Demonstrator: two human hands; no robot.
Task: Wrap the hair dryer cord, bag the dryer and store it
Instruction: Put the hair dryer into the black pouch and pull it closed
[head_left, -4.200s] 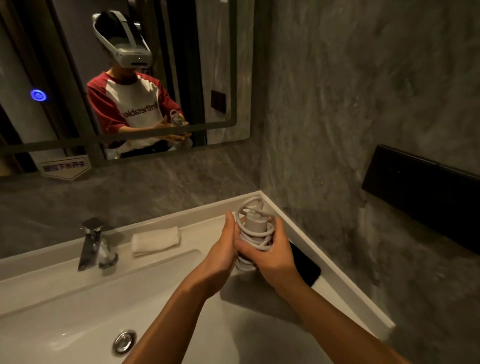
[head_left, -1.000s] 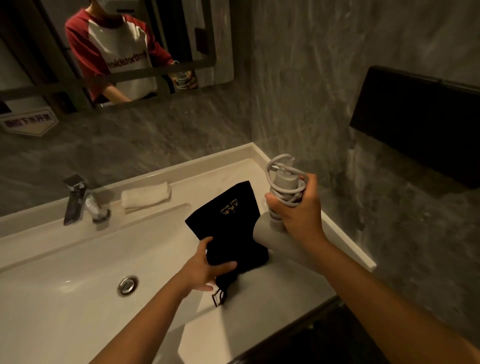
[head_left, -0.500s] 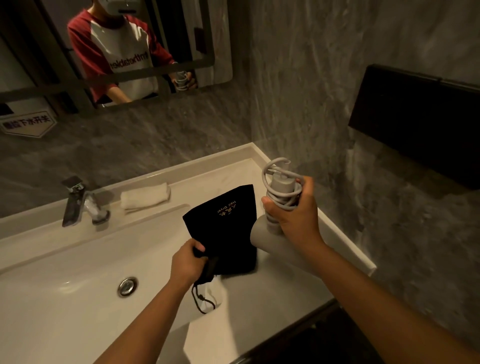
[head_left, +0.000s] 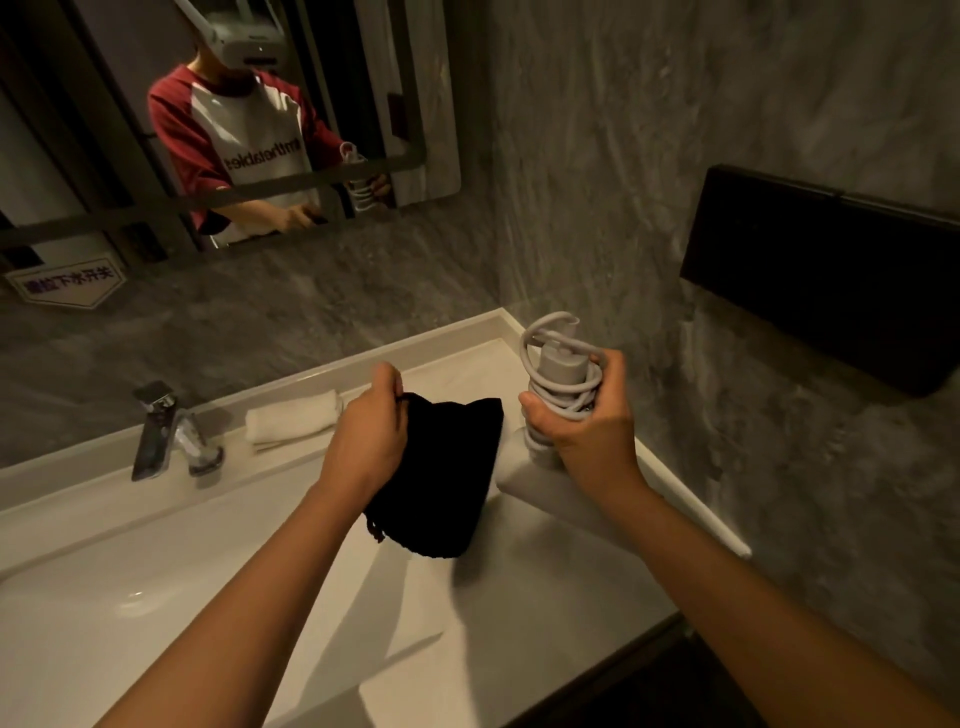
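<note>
R hand (head_left: 589, 436) grips hair dryer (head_left: 558, 415) by the handle w/ cord (head_left: 556, 384) coiled round it, so wrapping looks done. L hand (head_left: 371, 431) pinches black bag (head_left: 447, 483) at its top edge (mouth open? can't tell), above the sink counter (head_left: 519, 597). Bagging & storing remain.

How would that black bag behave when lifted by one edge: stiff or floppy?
Probably floppy: the black bag droops and bunches below where the left hand grips its top edge. Likely light, since one hand's grip seems enough to raise it. Its mouth may not stay open unaided, as the cloth looks limp.
</note>
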